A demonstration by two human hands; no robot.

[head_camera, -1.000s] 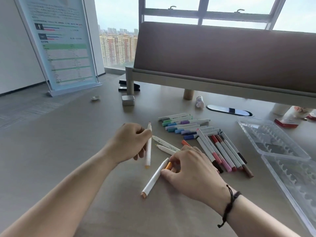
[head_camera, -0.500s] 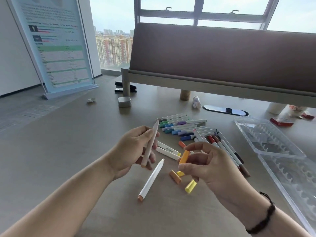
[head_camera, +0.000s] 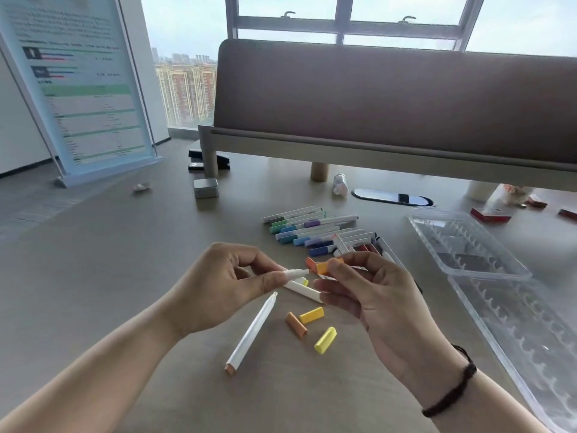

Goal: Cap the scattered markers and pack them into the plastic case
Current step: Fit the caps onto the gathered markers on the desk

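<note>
Since the previous frame, both hands have closed together: left hand (head_camera: 218,289) pinches a white marker (head_camera: 295,273), right hand (head_camera: 368,295) pinches an orange cap (head_camera: 324,266) at its tip, above the counter (head_camera: 109,276); open plastic case (head_camera: 487,264) lies right.

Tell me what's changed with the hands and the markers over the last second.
The right hand lifted off the table with an orange cap pinched in its fingers, uncovering three loose caps. The left hand swung its white marker from upright to level, tip toward the cap. The uncapped marker on the table, the capped row and the open plastic case stayed put.
</note>
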